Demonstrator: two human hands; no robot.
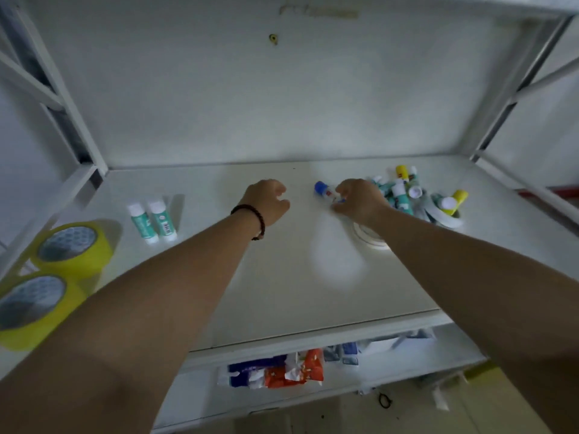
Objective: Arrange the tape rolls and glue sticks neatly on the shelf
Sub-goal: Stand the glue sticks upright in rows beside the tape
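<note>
Head view: my right hand (360, 202) pinches a blue-capped glue stick (326, 191) near the shelf's (282, 292) back edge. My left hand (266, 202) hovers loosely curled, holding nothing.

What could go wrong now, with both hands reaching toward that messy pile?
The right hand pinches the blue-capped stick beside a loose pile; pulling it away might nudge sticks into rolling across the shelf. The right forearm passes over a white tape roll and could drag it toward the front edge. The left hand holds nothing, so it cannot steady the pile.
</note>
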